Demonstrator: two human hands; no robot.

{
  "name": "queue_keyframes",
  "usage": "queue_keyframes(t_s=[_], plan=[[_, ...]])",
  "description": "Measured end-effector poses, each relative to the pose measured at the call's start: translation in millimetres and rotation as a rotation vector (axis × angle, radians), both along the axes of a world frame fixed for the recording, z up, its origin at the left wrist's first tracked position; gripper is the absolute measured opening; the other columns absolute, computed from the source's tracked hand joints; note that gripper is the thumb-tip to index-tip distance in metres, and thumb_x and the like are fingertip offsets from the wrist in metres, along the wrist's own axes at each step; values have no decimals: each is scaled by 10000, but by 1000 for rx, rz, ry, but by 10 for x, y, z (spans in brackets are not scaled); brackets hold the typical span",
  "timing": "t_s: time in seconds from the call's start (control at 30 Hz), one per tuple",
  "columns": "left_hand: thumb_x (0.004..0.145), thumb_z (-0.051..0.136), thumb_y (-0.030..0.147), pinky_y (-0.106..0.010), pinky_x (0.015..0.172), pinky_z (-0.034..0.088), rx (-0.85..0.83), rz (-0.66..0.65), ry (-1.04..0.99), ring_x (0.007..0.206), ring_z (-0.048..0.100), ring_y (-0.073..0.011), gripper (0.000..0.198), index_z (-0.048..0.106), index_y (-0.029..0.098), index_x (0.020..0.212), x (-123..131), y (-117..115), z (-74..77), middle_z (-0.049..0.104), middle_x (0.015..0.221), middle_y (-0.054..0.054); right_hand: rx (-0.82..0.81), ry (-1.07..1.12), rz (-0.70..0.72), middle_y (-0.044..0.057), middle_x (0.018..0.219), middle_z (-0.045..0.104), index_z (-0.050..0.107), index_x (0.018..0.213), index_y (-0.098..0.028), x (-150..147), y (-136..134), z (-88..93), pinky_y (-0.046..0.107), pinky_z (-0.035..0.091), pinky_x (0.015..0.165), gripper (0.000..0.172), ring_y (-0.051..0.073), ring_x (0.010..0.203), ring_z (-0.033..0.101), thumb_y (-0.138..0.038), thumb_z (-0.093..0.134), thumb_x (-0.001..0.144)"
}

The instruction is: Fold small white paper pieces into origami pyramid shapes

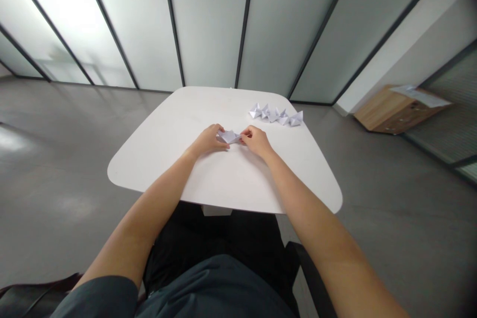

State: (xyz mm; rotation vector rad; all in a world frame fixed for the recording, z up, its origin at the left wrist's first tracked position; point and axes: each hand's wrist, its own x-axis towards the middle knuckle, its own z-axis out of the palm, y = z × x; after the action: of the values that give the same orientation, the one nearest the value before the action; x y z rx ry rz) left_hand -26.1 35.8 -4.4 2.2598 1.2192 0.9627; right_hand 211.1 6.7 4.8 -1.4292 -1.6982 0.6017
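My left hand point(207, 140) and my right hand point(255, 141) rest on a rounded white table point(179, 124), pinching opposite ends of a folded piece of white paper point(228, 136). The paper sits low between my fingers, and its ends are partly hidden by them. Farther back on the table, to the right of my hands, lies a joined row of several pointed white origami units point(276, 115). Neither hand touches that row.
Frosted glass panels with dark frames point(208, 25) stand beyond the table, above a grey floor point(67, 159). A low wooden cabinet point(395, 112) with papers on top stands at the far right. A black chair armrest point(313, 278) shows at my lower right.
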Motion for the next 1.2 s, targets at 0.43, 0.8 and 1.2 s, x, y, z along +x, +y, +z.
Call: queue_keyframes(t_s=[0.43,0.8,1.2], plan=[[753,805,442,-308,733,470,52,1,124,763,637,-198,261,764,211,868,-2,-48,69,721,897,-61,-62,7,121,21,887,770,796,935,-224,-2,85,-57,330,601,820,320,189,772,733,-69,525,866],[793,770,472,-287,700,426,42,42,217,761,625,-181,287,749,198,874,4,-87,121,725,847,-34,99,-274,147,58,1097,636,652,993,-181,-72,-43,-33,269,510,768,318,142,770,647,-197,846,741],[734,801,435,-284,708,448,38,-7,236,783,642,-192,271,727,196,837,-13,-105,166,716,877,-41,145,-450,148,21,822,681,626,817,-204,-117,-81,45,264,380,658,296,177,733,590,-371,868,785]])
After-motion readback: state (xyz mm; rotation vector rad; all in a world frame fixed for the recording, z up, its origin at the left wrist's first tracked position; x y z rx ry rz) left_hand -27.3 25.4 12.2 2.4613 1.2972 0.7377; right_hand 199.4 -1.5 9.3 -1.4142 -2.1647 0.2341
